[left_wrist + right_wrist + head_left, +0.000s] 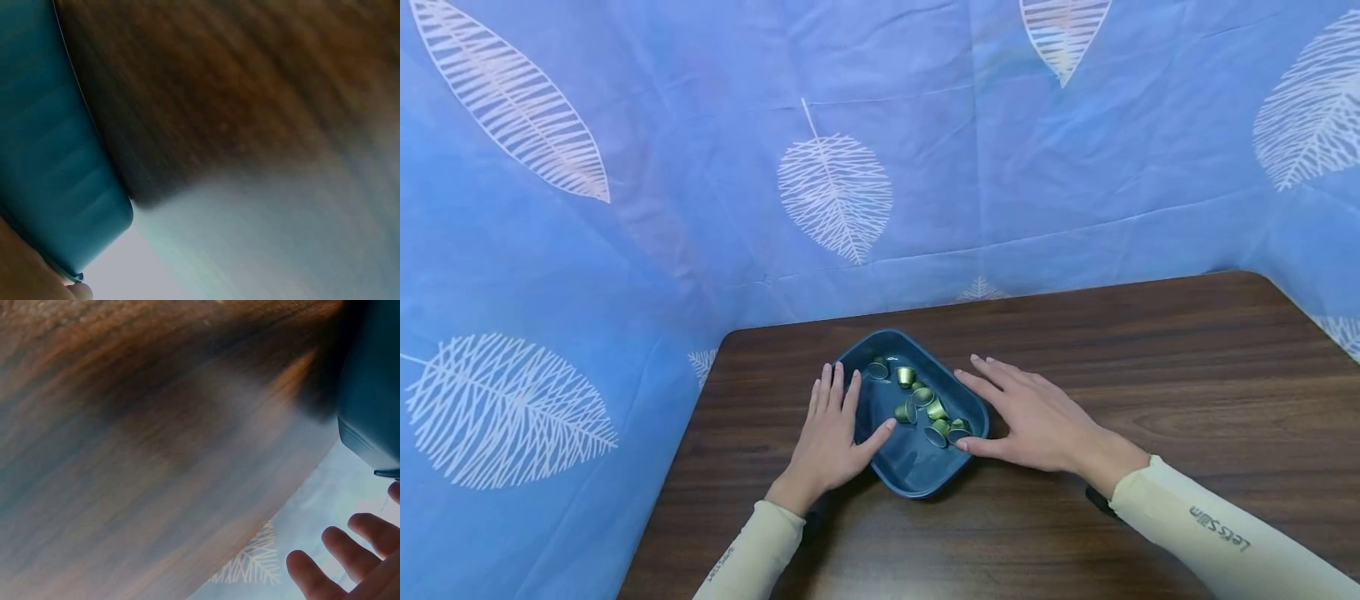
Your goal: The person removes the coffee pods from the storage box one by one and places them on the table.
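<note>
A dark blue rectangular dish (910, 471) lies at an angle on the table in the head view. Several green coffee capsules (906, 377) are scattered inside it, some tipped on their sides. At the dish's left side is my left hand (830, 442), fingers straight and thumb reaching over the rim. My right hand (1041, 417) is at the right side, fingers extended and spread, thumb at the rim. In the left wrist view the dish's outer wall (56, 156) hides most of that hand. The right wrist view shows straight fingers (337, 550) below the dish's corner (375, 400).
A dark brown wood-grain table (1150, 367) extends around the dish, farther to the right than to the left. Behind and to the left hangs a blue cloth (700, 167) with white leaf prints, close along the table's back edge.
</note>
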`<control>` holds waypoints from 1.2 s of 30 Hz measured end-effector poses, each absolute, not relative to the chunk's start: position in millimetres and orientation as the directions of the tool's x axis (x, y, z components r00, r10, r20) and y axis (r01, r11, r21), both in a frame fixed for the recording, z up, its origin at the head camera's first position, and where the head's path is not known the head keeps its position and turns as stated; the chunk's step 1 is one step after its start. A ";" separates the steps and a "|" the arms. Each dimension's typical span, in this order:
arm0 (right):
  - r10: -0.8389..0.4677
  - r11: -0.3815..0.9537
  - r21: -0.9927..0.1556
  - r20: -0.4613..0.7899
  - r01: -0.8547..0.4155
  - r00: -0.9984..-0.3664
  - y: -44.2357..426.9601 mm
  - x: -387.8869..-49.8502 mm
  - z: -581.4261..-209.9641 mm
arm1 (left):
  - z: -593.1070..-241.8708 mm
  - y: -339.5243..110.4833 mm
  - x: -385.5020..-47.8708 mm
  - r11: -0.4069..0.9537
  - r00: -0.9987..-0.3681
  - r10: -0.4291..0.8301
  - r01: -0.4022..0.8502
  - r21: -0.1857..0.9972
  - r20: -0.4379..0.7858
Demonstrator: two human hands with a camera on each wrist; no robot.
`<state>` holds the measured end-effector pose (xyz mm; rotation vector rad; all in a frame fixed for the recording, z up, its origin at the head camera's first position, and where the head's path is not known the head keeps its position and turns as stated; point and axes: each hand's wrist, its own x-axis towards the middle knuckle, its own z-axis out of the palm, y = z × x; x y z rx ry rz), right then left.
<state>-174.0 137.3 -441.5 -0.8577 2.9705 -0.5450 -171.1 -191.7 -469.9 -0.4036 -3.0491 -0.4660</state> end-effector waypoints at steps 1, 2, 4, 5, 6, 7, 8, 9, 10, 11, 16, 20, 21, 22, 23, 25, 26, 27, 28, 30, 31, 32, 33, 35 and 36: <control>-0.516 0.792 -0.330 0.086 -0.513 -0.852 137.2 -174.5 -442.8 | -469.8 -191.6 -170.7 0.921 -0.967 0.248 0.256 0.292 0.066; -0.516 0.793 -0.331 0.082 -0.512 -0.853 137.0 -174.8 -443.8 | -470.1 -191.7 -170.9 0.921 -0.967 0.247 0.254 0.294 0.063; -0.513 0.794 -0.334 0.079 -0.508 -0.855 136.6 -175.1 -445.0 | -471.1 -191.9 -171.2 0.922 -0.968 0.244 0.252 0.294 0.063; -0.513 0.794 -0.334 0.080 -0.508 -0.854 136.4 -175.4 -445.6 | -471.7 -192.1 -171.4 0.922 -0.968 0.243 0.250 0.294 0.063; -0.515 0.792 -0.333 0.084 -0.511 -0.853 136.1 -175.6 -446.0 | -472.3 -192.3 -171.6 0.923 -0.969 0.241 0.248 0.293 0.062; -0.515 0.791 -0.332 0.089 -0.513 -0.852 136.1 -175.8 -445.8 | -472.6 -192.2 -172.3 0.925 -0.968 0.241 0.250 0.286 0.064; -0.515 0.791 -0.332 0.093 -0.514 -0.852 136.0 -175.8 -445.5 | -472.8 -192.2 -172.9 0.927 -0.969 0.241 0.249 0.282 0.062; -0.518 0.789 -0.331 0.097 -0.518 -0.850 136.0 -175.9 -445.1 | -472.9 -192.1 -173.3 0.929 -0.969 0.240 0.247 0.276 0.059; -0.520 0.787 -0.329 0.100 -0.522 -0.848 135.9 -175.9 -444.9 | -472.7 -192.0 -173.6 0.931 -0.969 0.240 0.246 0.270 0.056; -0.525 0.785 -0.326 0.103 -0.527 -0.845 136.0 -176.0 -444.9 | -472.6 -192.0 -173.9 0.931 -0.969 0.240 0.247 0.269 0.057; -0.541 0.777 -0.317 0.105 -0.544 -0.834 134.6 -176.8 -443.8 | -470.5 -190.8 -174.5 0.929 -0.969 0.238 0.245 0.278 0.060; -0.552 0.773 -0.304 0.112 -0.557 -0.826 131.3 -178.2 -441.6 | -469.9 -189.4 -175.5 0.927 -0.970 0.236 0.243 0.285 0.059; -0.555 0.771 -0.299 0.119 -0.563 -0.823 130.0 -178.6 -441.0 | -470.3 -189.0 -175.8 0.927 -0.970 0.237 0.244 0.283 0.059; -0.560 0.767 -0.294 0.129 -0.571 -0.818 128.2 -179.1 -440.2 | -470.4 -188.7 -175.9 0.929 -0.970 0.236 0.243 0.279 0.058; -0.566 0.762 -0.286 0.142 -0.581 -0.812 126.1 -179.7 -439.4 | -470.6 -188.5 -175.9 0.930 -0.970 0.235 0.242 0.278 0.059; -0.581 0.748 -0.272 0.174 -0.606 -0.795 121.8 -180.7 -437.9 | -471.3 -188.0 -176.1 0.931 -0.970 0.235 0.243 0.273 0.062; -0.592 0.737 -0.265 0.190 -0.621 -0.783 119.4 -181.1 -437.1 | -471.5 -187.9 -176.1 0.932 -0.970 0.234 0.242 0.269 0.061; -0.603 0.728 -0.254 0.206 -0.637 -0.771 117.0 -181.7 -436.6 | -471.6 -187.8 -175.9 0.933 -0.971 0.232 0.240 0.268 0.059; -0.614 0.718 -0.243 0.219 -0.652 -0.758 115.2 -182.7 -435.4 | -471.0 -187.0 -176.1 0.934 -0.971 0.230 0.237 0.268 0.057; -0.641 0.695 -0.221 0.241 -0.684 -0.729 111.6 -184.7 -433.0 | -470.0 -185.8 -176.2 0.933 -0.972 0.227 0.233 0.273 0.053; -0.657 0.681 -0.207 0.250 -0.702 -0.711 109.5 -185.7 -431.8 | -469.3 -185.1 -176.2 0.933 -0.973 0.226 0.231 0.275 0.051; -0.671 0.668 -0.195 0.258 -0.718 -0.695 107.5 -187.1 -430.7 | -468.6 -184.6 -176.2 0.933 -0.973 0.225 0.229 0.278 0.048; -0.685 0.658 -0.181 0.260 -0.731 -0.681 105.5 -188.2 -429.3 | -468.0 -184.0 -176.2 0.932 -0.974 0.223 0.227 0.282 0.047; -0.713 0.637 -0.155 0.255 -0.755 -0.653 101.6 -190.6 -426.7 | -466.8 -183.0 -176.5 0.931 -0.974 0.222 0.225 0.286 0.046; -0.726 0.629 -0.141 0.246 -0.764 -0.643 99.5 -191.7 -425.2 | -466.3 -182.6 -176.6 0.931 -0.974 0.221 0.225 0.288 0.045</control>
